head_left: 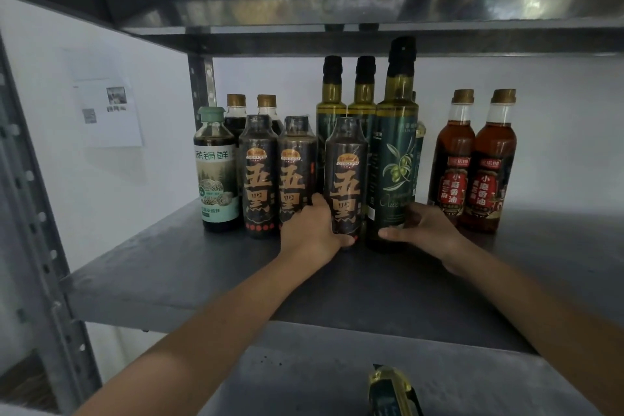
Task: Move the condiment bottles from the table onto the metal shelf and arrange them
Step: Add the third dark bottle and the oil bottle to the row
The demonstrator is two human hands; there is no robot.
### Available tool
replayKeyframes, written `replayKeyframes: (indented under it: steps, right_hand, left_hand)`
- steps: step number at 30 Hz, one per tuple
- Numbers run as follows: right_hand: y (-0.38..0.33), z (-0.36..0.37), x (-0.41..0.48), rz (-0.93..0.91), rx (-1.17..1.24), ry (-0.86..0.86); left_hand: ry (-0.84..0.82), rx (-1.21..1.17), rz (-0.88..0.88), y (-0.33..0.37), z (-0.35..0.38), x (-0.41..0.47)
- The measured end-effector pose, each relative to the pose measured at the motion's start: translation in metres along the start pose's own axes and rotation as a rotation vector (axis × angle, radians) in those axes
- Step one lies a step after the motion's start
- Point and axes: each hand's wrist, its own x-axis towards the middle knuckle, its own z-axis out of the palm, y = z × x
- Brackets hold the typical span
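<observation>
The left hand [312,230] curls round the base of a dark bottle [346,179], the right hand [423,228] round an olive oil bottle [395,162]; both stand upright (caps up) mid-row on the metal shelf [202,273], just beside each other.

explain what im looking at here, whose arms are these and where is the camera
There is no robot here. A person wears a camera on the head, so this one picture looks forward and down along their own arms. The left hand grips a dark bottle. The right hand grips an olive oil bottle. Both bottles stand on a metal shelf. More bottles stand alongside, including a green-capped bottle at the left and two red-labelled bottles at the right.
</observation>
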Motion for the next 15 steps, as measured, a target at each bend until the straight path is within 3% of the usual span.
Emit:
replayKeyframes:
  steps: [6,12,15]
  right_hand:
    - [-0.002,0.001,-0.002,0.003,-0.030,0.006]
    - [-0.001,0.003,-0.001,0.011,-0.024,0.029]
    - [0.000,0.004,0.001,0.013,-0.049,0.036]
  left_hand:
    - [0.001,0.087,-0.050,0.003,-0.008,-0.005]
    - [0.043,0.226,0.034,-0.001,-0.012,-0.007]
    - [0.181,0.177,0.109,-0.003,-0.013,-0.005]
